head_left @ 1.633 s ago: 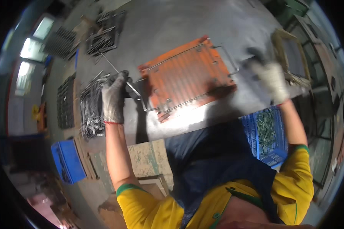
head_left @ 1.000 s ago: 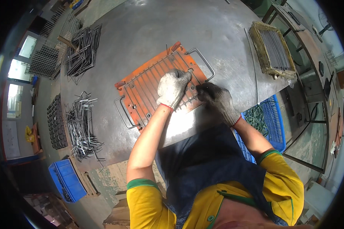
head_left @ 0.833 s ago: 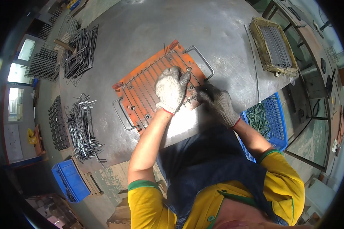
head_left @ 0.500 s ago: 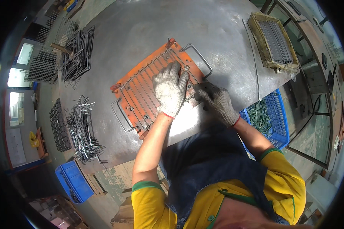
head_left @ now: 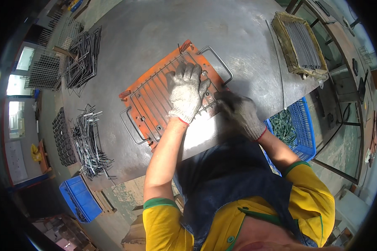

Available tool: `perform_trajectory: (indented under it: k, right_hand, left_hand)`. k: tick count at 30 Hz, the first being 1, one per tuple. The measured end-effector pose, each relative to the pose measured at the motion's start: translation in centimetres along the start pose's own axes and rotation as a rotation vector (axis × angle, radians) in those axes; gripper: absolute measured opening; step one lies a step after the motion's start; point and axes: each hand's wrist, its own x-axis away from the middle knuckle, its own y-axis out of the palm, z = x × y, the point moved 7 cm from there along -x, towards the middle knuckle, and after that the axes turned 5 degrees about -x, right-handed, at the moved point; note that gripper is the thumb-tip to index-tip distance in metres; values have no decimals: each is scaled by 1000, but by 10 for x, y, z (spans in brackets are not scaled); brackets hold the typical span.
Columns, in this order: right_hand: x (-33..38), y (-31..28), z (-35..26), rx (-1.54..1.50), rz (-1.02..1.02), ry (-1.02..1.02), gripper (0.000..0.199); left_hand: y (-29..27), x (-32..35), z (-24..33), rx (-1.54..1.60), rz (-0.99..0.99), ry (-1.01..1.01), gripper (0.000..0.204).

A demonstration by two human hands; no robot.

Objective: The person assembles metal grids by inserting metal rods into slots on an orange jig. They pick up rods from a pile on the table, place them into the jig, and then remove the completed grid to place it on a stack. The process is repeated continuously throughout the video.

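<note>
Orange jig plate (head_left: 153, 106) with wire grid (head_left: 167, 94) on top, lying tilted near the front edge of the grey steel table (head_left: 155, 29). Left hand (head_left: 186, 92), in a white knit glove, pressed flat on the grid, fingers spread, gripping nothing. Right hand (head_left: 238, 115), in a darker glove, at the plate's near right corner; closed, possibly on a grid wire, though blurred and in shadow. Bent wire pieces (head_left: 90, 142) heaped at the left edge. Tray of straight rods (head_left: 301, 46) at the far right corner. Blue crate (head_left: 295, 129) beside the right edge, off the table.
</note>
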Motion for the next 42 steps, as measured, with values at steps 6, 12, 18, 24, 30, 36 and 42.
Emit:
perform_trajectory:
  k: [6,12,18,24,30,36,42]
  right_hand:
    - [-8,-44,-18,19,438,-235,50]
    - [-29,12,26,94,405,-127,51]
    - [-19,5,34,-206,413,-96,38]
    - [-20,14,34,-451,373,-57,36]
    - [-22,14,35,-375,362,-57,36]
    - [-21,11,32,-276,361,-41,36]
    - [-21,7,39,-294,314,-79,36]
  left_hand:
    - [3,0,3,-6,-27,0,43]
    - [8,-1,2,44,-20,-38,40]
    - [-11,20,-37,326,281,-269,43]
    - [-110,140,-211,-321,295,-431,32]
    - [-136,250,-335,-711,-514,-906,18]
    - [-138,251,-340,-579,-394,-818,22]
    - [-173,235,-330,-592,-362,-826,24]
